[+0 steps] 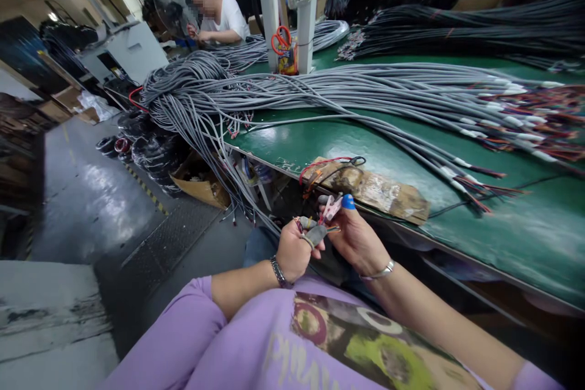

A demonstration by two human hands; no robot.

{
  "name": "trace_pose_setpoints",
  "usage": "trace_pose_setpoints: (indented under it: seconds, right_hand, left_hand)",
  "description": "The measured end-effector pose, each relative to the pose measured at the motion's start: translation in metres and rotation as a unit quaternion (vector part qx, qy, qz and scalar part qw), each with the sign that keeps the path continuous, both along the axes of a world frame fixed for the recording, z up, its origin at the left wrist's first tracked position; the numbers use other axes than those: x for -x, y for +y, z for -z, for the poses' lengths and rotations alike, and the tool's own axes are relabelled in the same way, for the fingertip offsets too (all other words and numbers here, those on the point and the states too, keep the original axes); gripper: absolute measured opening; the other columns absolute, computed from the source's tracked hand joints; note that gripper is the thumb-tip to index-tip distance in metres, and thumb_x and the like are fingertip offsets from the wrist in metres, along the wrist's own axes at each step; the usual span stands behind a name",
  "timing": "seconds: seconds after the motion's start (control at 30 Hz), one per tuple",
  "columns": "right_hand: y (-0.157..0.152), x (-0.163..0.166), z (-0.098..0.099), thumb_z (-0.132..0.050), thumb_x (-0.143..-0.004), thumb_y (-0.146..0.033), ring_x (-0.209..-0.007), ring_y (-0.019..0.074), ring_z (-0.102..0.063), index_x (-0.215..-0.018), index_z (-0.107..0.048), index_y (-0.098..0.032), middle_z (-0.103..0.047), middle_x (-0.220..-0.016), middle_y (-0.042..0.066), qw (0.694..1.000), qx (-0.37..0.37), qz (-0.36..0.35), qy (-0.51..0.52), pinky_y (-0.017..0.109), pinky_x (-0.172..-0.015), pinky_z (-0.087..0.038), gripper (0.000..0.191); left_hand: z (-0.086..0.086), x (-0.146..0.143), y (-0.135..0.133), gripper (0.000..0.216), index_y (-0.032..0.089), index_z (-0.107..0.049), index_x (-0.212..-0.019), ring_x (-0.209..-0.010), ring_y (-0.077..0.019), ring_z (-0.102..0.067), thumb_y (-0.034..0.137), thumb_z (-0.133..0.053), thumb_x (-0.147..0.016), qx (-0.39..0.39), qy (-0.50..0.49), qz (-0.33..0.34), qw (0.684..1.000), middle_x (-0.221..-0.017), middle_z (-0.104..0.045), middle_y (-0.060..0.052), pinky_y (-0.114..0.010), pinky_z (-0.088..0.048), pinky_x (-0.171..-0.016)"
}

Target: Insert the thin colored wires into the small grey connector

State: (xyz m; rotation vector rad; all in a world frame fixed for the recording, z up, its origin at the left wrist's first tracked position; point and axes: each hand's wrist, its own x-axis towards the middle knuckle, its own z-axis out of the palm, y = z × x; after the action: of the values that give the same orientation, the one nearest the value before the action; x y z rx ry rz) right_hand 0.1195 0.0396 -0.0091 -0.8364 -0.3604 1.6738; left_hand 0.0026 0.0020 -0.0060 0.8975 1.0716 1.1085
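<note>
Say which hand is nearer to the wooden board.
Right. The right hand is just below the near edge of the wooden board in the picture; the left hand is lower and further left, plainly apart from it.

Green bench: grey cable bundle lengthwise, black cables behind, worn brown block at near edge.

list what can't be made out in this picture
In the head view:
Inside of the left hand: hidden by its curled fingers.
Colored wires: too small to count.
Pink tool: partly covered by the right hand.
Black cables: cut off by the right edge.
Co-worker's hands: too small to tell what they hold.
</note>
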Motion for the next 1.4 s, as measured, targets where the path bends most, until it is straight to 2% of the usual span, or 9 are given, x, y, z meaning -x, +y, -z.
trace_pose_setpoints:
  seconds: [0.2, 0.37, 0.6, 0.83, 0.93, 1.03, 1.13, 1.23, 1.4]
  right_hand:
    - [-0.006, -0.004, -0.006, -0.074, -0.068, -0.065, -0.068, 0.0142, -0.057, -0.075, -0.069, -0.02, -0.066, -0.077, 0.003, 0.998, 0.032, -0.03, 0.034, 0.024, -0.06, -0.051, 0.046]
    - [-0.012, -0.017, 0.002, -0.082, -0.055, -0.064, -0.067, 0.013, -0.057, -0.082, -0.071, -0.02, -0.066, -0.079, 0.002, 0.995, 0.009, -0.099, 0.028, 0.023, -0.06, -0.051, 0.052]
    - [-0.026, -0.03, -0.001, -0.086, -0.059, -0.051, -0.075, 0.0154, -0.06, -0.081, -0.072, -0.018, -0.067, -0.084, 0.004, 0.975, -0.045, -0.189, -0.105, 0.028, -0.072, -0.05, 0.041]
    - [-0.034, -0.028, -0.018, -0.081, -0.065, -0.051, -0.06, 0.0129, -0.055, -0.072, -0.067, -0.016, -0.064, -0.067, 0.002, 0.918, -0.15, -0.24, -0.278, 0.026, -0.061, -0.046, 0.039]
    - [-0.036, -0.03, -0.023, -0.077, -0.068, -0.053, -0.061, 0.0139, -0.055, -0.073, -0.067, -0.016, -0.065, -0.068, 0.003, 0.888, -0.189, -0.245, -0.34, 0.027, -0.06, -0.046, 0.039]
    - [-0.038, -0.033, -0.021, -0.074, -0.07, -0.059, -0.067, 0.0161, -0.058, -0.079, -0.07, -0.018, -0.068, -0.075, 0.005, 0.9, -0.189, -0.205, -0.336, 0.029, -0.066, -0.049, 0.043]
    - [-0.039, -0.038, -0.013, -0.075, -0.068, -0.062, -0.077, 0.0176, -0.061, -0.085, -0.071, -0.019, -0.069, -0.085, 0.006, 0.924, -0.156, -0.149, -0.316, 0.03, -0.072, -0.05, 0.047]
    - [-0.045, -0.039, -0.004, -0.078, -0.065, -0.061, -0.073, 0.0149, -0.058, -0.09, -0.069, -0.018, -0.067, -0.084, 0.005, 0.944, -0.103, -0.124, -0.287, 0.028, -0.067, -0.05, 0.051]
    - [-0.057, -0.022, 0.0, -0.081, -0.063, -0.056, -0.064, 0.0128, -0.053, -0.083, -0.066, -0.019, -0.063, -0.072, 0.002, 0.947, -0.119, -0.093, -0.285, 0.027, -0.061, -0.046, 0.045]
  left_hand:
    - [-0.006, 0.003, -0.004, 0.046, 0.013, -0.051, -0.068, -0.037, -0.0048, -0.043, 0.052, -0.076, -0.068, 0.006, -0.015, -0.002, 1.0, -0.052, -0.055, 0.001, -0.016, -0.031, -0.036]
    - [-0.003, 0.009, -0.007, 0.047, 0.013, -0.052, -0.067, -0.036, -0.0051, -0.043, 0.054, -0.076, -0.067, 0.014, -0.014, -0.001, 1.0, -0.052, -0.055, 0.001, -0.016, -0.031, -0.035]
    - [-0.002, 0.011, -0.008, 0.043, 0.014, -0.052, -0.068, -0.038, -0.0059, -0.044, 0.051, -0.074, -0.068, 0.019, 0.015, 0.031, 0.999, -0.053, -0.055, 0.001, -0.017, -0.033, -0.037]
    - [0.001, 0.014, -0.011, 0.028, 0.013, -0.055, -0.069, -0.045, -0.009, -0.052, 0.037, -0.069, -0.069, 0.032, 0.105, 0.21, 0.971, -0.059, -0.06, -0.003, -0.019, -0.04, -0.044]
    - [0.005, 0.014, -0.01, 0.023, 0.013, -0.055, -0.071, -0.044, -0.0091, -0.052, 0.034, -0.065, -0.071, 0.035, 0.124, 0.246, 0.961, -0.06, -0.06, -0.003, -0.02, -0.04, -0.044]
    - [0.004, 0.014, -0.009, 0.031, 0.013, -0.055, -0.07, -0.042, -0.0089, -0.051, 0.042, -0.064, -0.074, 0.024, 0.112, 0.224, 0.968, -0.058, -0.059, -0.003, -0.02, -0.038, -0.042]
    - [-0.001, 0.014, -0.009, 0.042, 0.014, -0.053, -0.066, -0.04, -0.0081, -0.051, 0.053, -0.064, -0.074, 0.022, 0.085, 0.147, 0.985, -0.055, -0.058, -0.002, -0.019, -0.032, -0.04]
    - [-0.001, 0.013, -0.01, 0.045, 0.014, -0.051, -0.069, -0.042, -0.0081, -0.052, 0.057, -0.064, -0.073, 0.021, 0.059, 0.091, 0.994, -0.056, -0.058, -0.002, -0.018, -0.027, -0.04]
    - [0.006, 0.011, -0.014, 0.049, 0.014, -0.053, -0.075, -0.041, -0.0079, -0.052, 0.062, -0.064, -0.074, 0.017, 0.031, 0.093, 0.995, -0.057, -0.059, -0.001, -0.018, -0.027, -0.042]
